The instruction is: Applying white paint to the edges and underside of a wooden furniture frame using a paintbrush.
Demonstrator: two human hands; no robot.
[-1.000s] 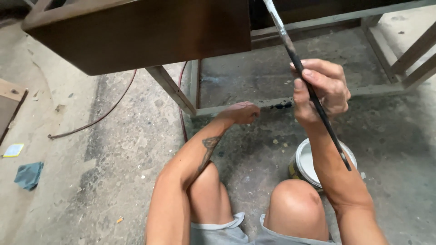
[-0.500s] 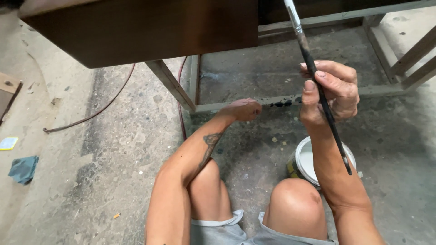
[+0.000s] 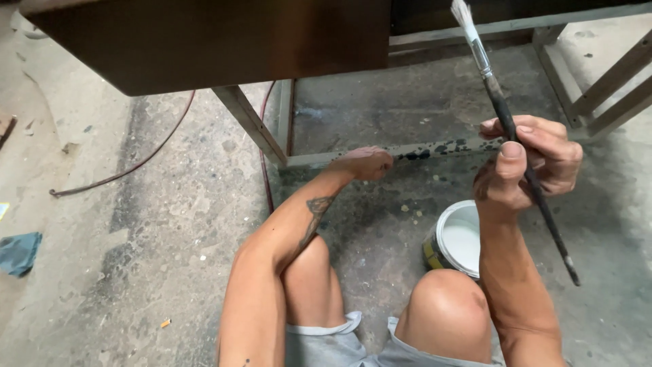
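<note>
A rough concrete floor (image 3: 156, 224) is seen from above, stained dark near the middle, with a thin cable (image 3: 129, 166) trailing across it. Over it stands a dark brown wooden cabinet (image 3: 224, 41) on a pale frame; its low crossbar (image 3: 407, 151) is spotted with dark marks. The bare knees of the seated person fill the lower edge. An open can of white paint (image 3: 456, 239) sits on the floor just beside the right knee.

The right hand (image 3: 526, 163) is clamped around the dark handle of a long paintbrush (image 3: 506, 122), bristles raised and pale, tip up near the cabinet's underside. The left hand (image 3: 367, 163) is closed in a loose fist, resting against the crossbar; whether anything is pinched in it cannot be told.

For clean work, the brush would best be gripped nearer the ferrule, and the bristles loaded lightly so drips are kept off the floor.
</note>
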